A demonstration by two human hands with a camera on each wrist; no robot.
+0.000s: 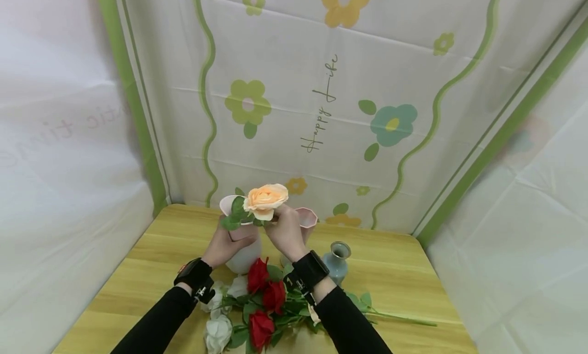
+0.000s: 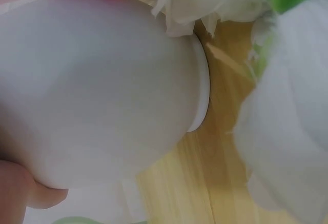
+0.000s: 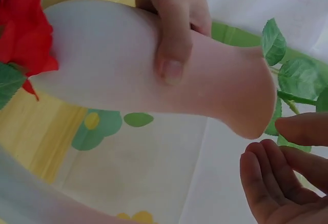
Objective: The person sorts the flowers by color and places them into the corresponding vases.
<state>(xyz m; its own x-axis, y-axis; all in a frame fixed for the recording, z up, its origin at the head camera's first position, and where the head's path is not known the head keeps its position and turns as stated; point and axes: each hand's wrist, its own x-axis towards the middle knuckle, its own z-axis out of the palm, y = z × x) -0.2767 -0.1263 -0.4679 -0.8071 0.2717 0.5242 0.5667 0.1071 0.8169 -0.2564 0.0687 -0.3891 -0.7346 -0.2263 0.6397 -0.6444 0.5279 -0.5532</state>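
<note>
A tall vase, white below and pink towards its flared mouth [image 1: 243, 257], stands at the table's far left. My left hand [image 1: 225, 246] grips its neck, thumb across the near side, as the right wrist view of the vase [image 3: 107, 55] also shows. Over the mouth is a peach rose [image 1: 266, 201] with green leaves [image 1: 236, 213]. My right hand [image 1: 289, 234] holds it just under the bloom, fingers curled near the rim. The stem between those fingers is mostly hidden. In the left wrist view the vase's rounded body [image 2: 102, 90] lies beside white roses [image 2: 287, 106].
Red roses [image 1: 262, 328] and white roses [image 1: 218, 333] lie in a pile before the vases, with a long green stem [image 1: 409, 322] reaching right. A second pink vase [image 1: 307, 217] and a blue-grey vase [image 1: 337, 267] stand to the right. Printed fabric [image 1: 285, 155] hangs behind the table.
</note>
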